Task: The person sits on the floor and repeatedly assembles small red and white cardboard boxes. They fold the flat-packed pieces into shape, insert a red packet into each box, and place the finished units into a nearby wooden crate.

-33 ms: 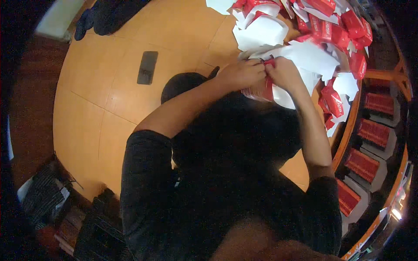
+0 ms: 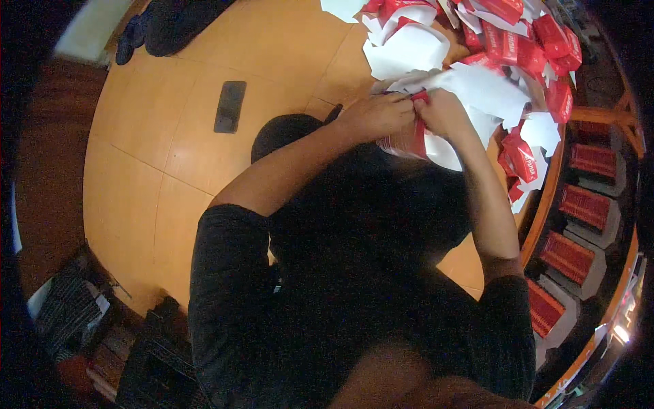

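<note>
Both my hands are together in front of my lap, closed on one red and white folded paper piece (image 2: 420, 144). My left hand (image 2: 378, 116) has its fingers bent over the piece's upper left part. Against its upper right edge, my right hand (image 2: 443, 112) pinches with thumb and fingers. The piece has a striped side facing me and a rounded white flap low on the right. My fingers hide its top. A white paper sheet or flap (image 2: 494, 92) lies just beyond my right hand.
Red and white paper boxes (image 2: 504, 44) lie heaped at the far right of the tan tiled floor (image 2: 157, 157). A dark phone (image 2: 230, 107) lies on the left. Along the right runs an orange wooden rail (image 2: 545, 198), with red-striped stacks (image 2: 569, 258) behind it. Another person's dark-clothed leg (image 2: 177, 31) shows far left.
</note>
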The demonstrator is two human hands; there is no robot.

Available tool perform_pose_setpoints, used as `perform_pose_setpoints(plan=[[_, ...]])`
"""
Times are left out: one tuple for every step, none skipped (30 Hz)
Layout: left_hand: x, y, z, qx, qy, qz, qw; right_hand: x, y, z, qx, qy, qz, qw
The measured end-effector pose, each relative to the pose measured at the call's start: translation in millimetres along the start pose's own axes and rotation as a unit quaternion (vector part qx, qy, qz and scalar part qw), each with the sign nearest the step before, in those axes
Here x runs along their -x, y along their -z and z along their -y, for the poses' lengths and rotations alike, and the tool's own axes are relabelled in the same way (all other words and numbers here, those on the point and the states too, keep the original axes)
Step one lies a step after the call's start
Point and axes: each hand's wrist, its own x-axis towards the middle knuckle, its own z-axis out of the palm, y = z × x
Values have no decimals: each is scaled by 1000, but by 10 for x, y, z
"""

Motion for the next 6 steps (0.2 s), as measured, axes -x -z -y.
perform_pose_setpoints(plan=[[-15,-27,40,7,-7,16,1000,-4,-8,-31,-15,1,18,1000],[-15,-45,75,13,-12,33,999,44,79,61,-70,-52,46,995],[-6,-8,73,8,-8,41,999,125,232,239,-128,-103,73,984],[-31,64,46,6,-9,46,999,188,338,320,-183,-158,96,966],[-20,113,29,2,-4,52,999,181,347,306,-139,-121,93,979],[-4,-90,142,48,-29,20,998,142,359,242,-94,-83,89,988]])
